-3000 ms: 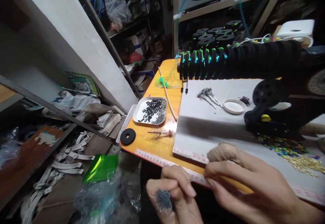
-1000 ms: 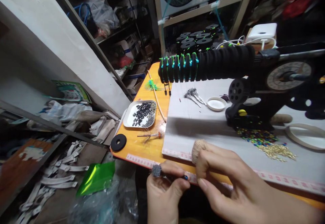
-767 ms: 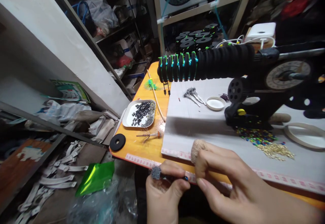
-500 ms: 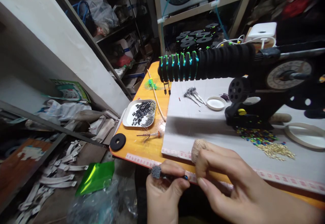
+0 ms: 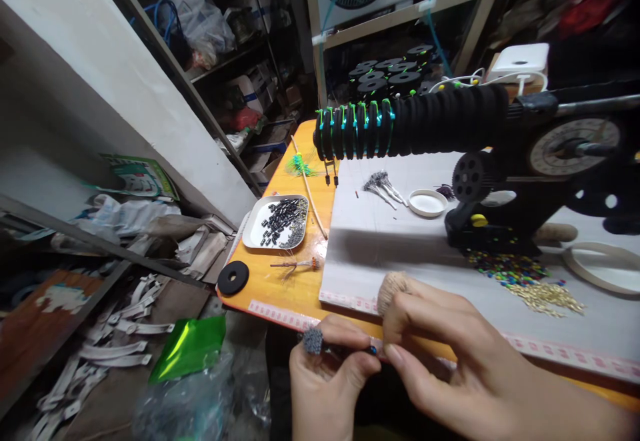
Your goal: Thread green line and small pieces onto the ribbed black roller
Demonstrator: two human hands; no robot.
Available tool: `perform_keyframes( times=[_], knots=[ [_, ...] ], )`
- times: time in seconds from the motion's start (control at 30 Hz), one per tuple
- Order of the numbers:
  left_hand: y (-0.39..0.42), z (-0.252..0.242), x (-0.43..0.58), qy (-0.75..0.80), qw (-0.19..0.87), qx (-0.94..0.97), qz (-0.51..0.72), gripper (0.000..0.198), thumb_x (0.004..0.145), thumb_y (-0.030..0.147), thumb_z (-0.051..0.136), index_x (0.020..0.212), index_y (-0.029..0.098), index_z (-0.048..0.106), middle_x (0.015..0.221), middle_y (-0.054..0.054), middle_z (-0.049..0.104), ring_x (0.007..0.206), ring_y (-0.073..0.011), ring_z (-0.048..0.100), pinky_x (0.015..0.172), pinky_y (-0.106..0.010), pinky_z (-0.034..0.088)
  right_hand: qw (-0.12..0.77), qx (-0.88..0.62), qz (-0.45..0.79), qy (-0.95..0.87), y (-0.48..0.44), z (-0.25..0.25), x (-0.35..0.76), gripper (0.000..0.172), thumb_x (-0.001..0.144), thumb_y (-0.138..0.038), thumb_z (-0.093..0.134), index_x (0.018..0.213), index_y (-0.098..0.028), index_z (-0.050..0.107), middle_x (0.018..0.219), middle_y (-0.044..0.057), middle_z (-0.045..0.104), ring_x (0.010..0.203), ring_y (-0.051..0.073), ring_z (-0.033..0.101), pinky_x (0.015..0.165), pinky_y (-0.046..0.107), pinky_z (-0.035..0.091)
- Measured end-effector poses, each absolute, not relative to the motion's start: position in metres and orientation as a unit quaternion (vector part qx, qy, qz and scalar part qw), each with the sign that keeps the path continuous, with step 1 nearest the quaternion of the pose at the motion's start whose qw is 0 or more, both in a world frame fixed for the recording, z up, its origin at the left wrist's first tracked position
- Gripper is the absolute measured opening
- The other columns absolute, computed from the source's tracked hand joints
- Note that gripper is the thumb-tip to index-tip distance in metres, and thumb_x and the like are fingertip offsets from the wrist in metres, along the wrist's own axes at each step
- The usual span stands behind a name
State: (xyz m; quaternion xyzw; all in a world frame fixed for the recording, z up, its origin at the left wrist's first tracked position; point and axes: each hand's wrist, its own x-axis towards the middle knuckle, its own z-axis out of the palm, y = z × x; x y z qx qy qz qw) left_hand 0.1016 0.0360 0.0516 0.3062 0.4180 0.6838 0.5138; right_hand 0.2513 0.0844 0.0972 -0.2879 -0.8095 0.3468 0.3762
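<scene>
Left hand (image 5: 327, 376) curled, pinching — right hand (image 5: 463, 354) close beside, bent.

A tall, flat white wall (image 5: 125, 88) stood on the left. Next to it was a dark metal shelf (image 5: 186, 84) holding a crinkly clear plastic bag (image 5: 206, 18). At the back, 2 thin blue-green strings (image 5: 436, 36) hung by a long tan frame (image 5: 380, 23). Light shone on the yellow wooden table (image 5: 290, 288), and the grey floor (image 5: 246, 336) was dim.

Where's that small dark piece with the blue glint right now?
In the head view, low and just right of centre, the small dark piece pokes out between the thumb and index finger of the left hand, close to the right hand.
</scene>
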Motion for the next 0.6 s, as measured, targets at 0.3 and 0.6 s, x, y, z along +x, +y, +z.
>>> perform_keyframes(
  times=[0.3, 0.6],
  knots=[
    [0.035, 0.045, 0.098, 0.412, 0.528, 0.247, 0.700, 0.024, 0.062, 0.033, 0.093, 0.068, 0.020, 0.073, 0.069, 0.001, 0.068, 0.067, -0.0122, 0.064, 0.065, -0.020, 0.051, 0.406, -0.179, 0.233, -0.865, 0.088, 0.082, 0.254, 0.034, 0.101, -0.012, 0.050, 0.134, -0.018, 0.056, 0.099, 0.009, 0.070, 0.090, 0.015, 0.067, 0.076, 0.023, 0.055],
    [0.036, 0.045, 0.113, 0.414, 0.472, 0.209, 0.750, 0.028, 0.059, 0.039, 0.093, 0.062, 0.020, 0.072, 0.064, 0.003, 0.065, 0.062, -0.0106, 0.061, 0.059, -0.018, 0.051, 0.426, -0.160, 0.298, -0.839, 0.086, 0.075, 0.251, 0.039, 0.093, -0.003, 0.060, 0.130, -0.016, 0.061, 0.112, 0.010, 0.073, 0.099, 0.017, 0.070, 0.086, 0.025, 0.059]
  ],
)
